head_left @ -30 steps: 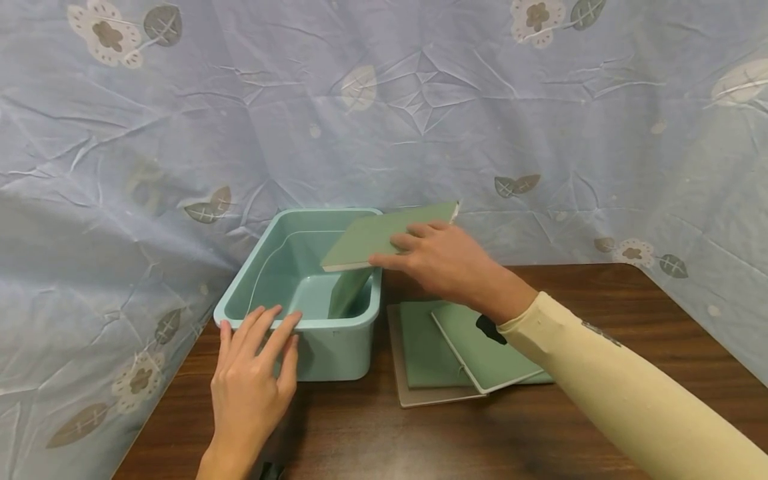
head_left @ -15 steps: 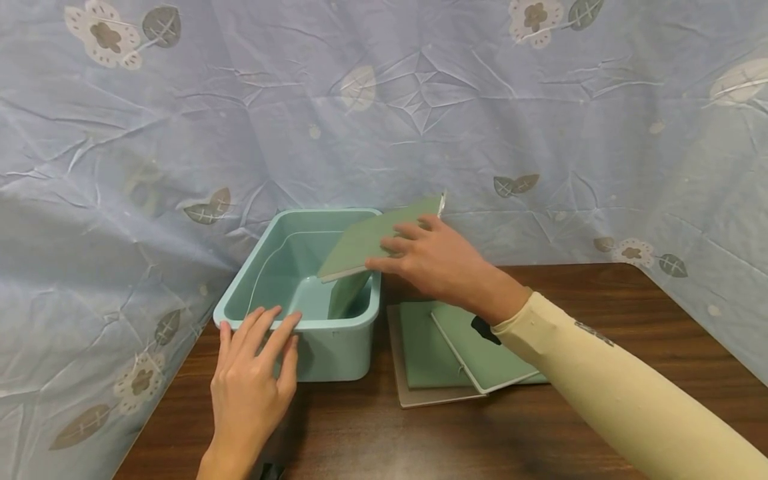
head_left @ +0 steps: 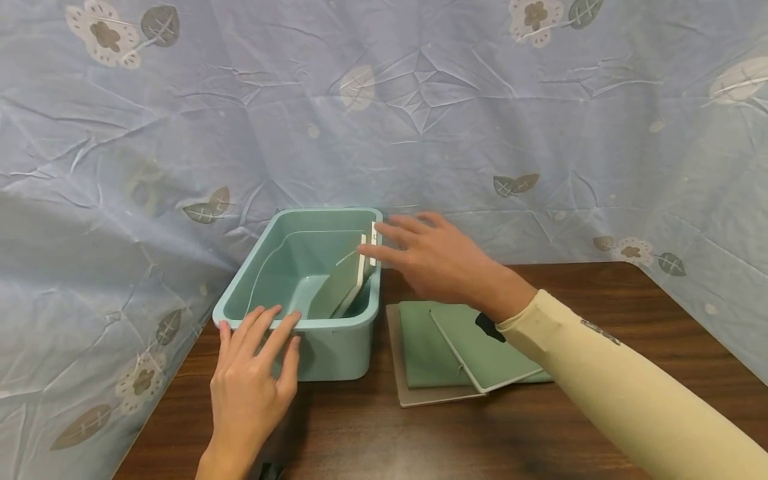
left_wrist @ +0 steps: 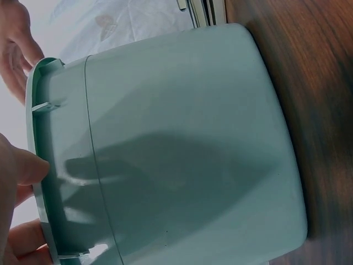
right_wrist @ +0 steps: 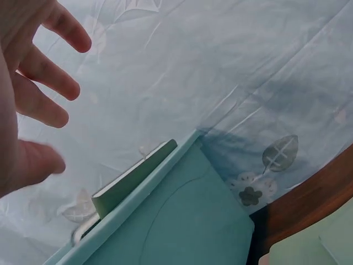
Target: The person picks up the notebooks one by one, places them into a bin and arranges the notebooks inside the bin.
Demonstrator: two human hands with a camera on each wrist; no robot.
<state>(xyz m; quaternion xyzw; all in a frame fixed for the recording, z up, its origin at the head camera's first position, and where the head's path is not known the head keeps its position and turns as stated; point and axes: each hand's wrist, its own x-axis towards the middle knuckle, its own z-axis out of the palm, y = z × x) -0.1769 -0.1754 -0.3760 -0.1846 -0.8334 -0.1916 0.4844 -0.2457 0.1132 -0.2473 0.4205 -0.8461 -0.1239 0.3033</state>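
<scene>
A light blue-green plastic bin [head_left: 336, 353] stands at the left of the table. My left hand [head_left: 252, 380] holds its near rim, fingertips over the top and thumb on the outer side, as the left wrist view also shows. Inside, two green notebooks lean against the right wall; the front notebook [head_left: 336, 287] tilts over the rear notebook [head_left: 373, 243], their pale page edges up. My right hand [head_left: 435, 257] hovers at the bin's right rim, fingers spread. In the right wrist view its fingers [right_wrist: 52, 74] hold nothing, and a notebook [right_wrist: 132, 179] pokes above the rim.
Right of the bin, several notebooks overlap in a loose pile: a green notebook [head_left: 480, 347] on top, another green notebook [head_left: 426, 353] beneath, and a beige one [head_left: 414, 398] at the bottom. A patterned cloth [head_left: 420, 133] hangs behind the wooden table [head_left: 372, 433].
My right hand has let go of the green notebook, which dropped into the bin and now leans beside the other one. The left hand has stayed on the rim.
</scene>
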